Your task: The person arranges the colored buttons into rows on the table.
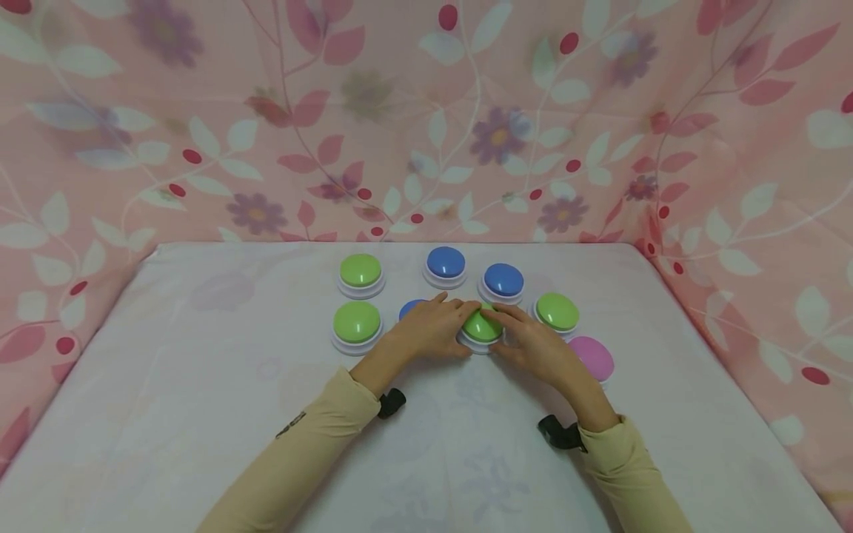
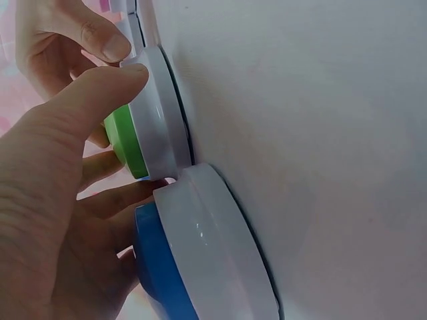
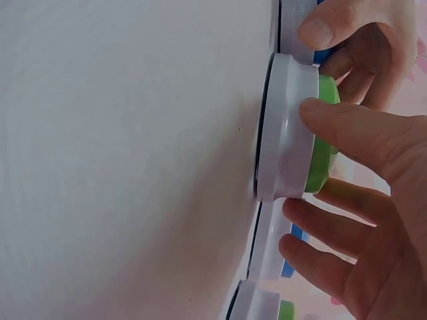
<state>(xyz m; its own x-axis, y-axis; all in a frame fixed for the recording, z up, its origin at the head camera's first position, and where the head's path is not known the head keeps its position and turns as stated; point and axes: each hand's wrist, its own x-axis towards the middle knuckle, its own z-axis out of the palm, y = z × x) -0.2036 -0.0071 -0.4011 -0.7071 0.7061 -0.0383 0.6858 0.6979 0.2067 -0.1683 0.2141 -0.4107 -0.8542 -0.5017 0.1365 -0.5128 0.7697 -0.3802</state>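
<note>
A push button with a green dome and white base (image 1: 481, 326) stands between the two hands on the table. My left hand (image 1: 433, 327) is at its left side, thumb near the front of the base and fingers at the back. From the right, my right hand (image 1: 533, 346) holds the same button, its thumb (image 3: 333, 120) along the white base and fingers round the far side. A blue button (image 2: 160, 260), mostly hidden in the head view, sits under my left palm.
Around the hands stand two green buttons (image 1: 360, 271) at left, two blue buttons (image 1: 446, 263) behind, and a green button (image 1: 557, 312) and a pink button (image 1: 593, 358) at right. A white cloth covers the table (image 1: 200, 385); floral fabric (image 1: 400, 133) hangs behind and beside it.
</note>
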